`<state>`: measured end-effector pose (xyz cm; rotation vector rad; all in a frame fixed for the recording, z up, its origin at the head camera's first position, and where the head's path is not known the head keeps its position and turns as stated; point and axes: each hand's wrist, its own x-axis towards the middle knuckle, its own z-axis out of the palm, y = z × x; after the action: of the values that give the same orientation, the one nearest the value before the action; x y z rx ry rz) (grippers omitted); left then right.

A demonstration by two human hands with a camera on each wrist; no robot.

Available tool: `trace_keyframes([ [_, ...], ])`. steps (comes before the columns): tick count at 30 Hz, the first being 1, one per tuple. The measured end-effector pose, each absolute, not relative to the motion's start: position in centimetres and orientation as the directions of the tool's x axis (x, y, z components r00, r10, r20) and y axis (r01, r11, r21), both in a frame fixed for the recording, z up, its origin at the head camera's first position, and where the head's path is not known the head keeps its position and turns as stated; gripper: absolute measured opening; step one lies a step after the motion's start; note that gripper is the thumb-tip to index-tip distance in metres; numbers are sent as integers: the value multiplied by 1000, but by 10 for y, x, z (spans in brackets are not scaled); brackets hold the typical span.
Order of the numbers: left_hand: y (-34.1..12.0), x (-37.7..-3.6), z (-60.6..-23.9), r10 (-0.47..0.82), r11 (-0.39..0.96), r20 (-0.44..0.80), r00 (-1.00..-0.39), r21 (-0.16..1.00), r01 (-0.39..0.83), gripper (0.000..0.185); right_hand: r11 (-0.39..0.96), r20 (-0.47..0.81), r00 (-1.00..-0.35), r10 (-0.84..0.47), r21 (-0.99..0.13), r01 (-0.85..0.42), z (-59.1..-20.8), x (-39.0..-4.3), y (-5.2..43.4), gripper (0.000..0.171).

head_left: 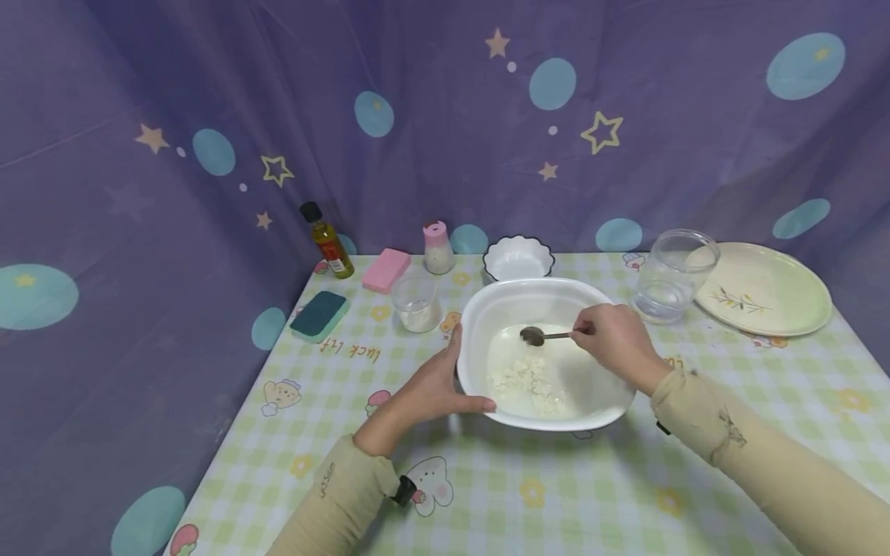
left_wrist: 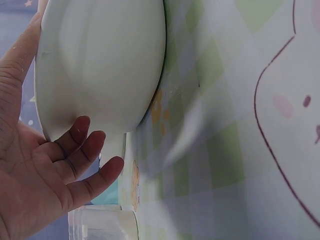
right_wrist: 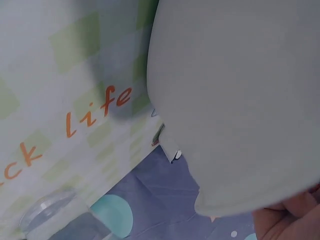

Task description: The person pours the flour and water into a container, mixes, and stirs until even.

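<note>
Head view: the left hand (head_left: 431,390) cups the big white bowl (head_left: 549,305), the right hand (head_left: 615,340) pinches a spoon (head_left: 535,335) inside it, and hard stirring might splash milk out.

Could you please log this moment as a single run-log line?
left hand: grips rim of large white plastic bowl | right hand: pinches metal spoon over white lumpy mixture | checked tablecloth

bowl (head_left: 545,305): mid-bench, spoon (head_left: 537,335) in it
small scalloped dish (head_left: 518,257): behind bowl
oil bottle (head_left: 327,241): far left corner
plate (head_left: 763,288): far right, jar (head_left: 673,276) on its left
</note>
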<state>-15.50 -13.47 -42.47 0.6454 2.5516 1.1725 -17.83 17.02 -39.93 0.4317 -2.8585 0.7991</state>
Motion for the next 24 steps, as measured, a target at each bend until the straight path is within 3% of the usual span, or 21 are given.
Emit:
trace_keyframes([
  [24,-134,-154,-426,490,580,-51,-870,764,282,137,823,50,-941,-334,-471,-317,-371,-159,219,9],
])
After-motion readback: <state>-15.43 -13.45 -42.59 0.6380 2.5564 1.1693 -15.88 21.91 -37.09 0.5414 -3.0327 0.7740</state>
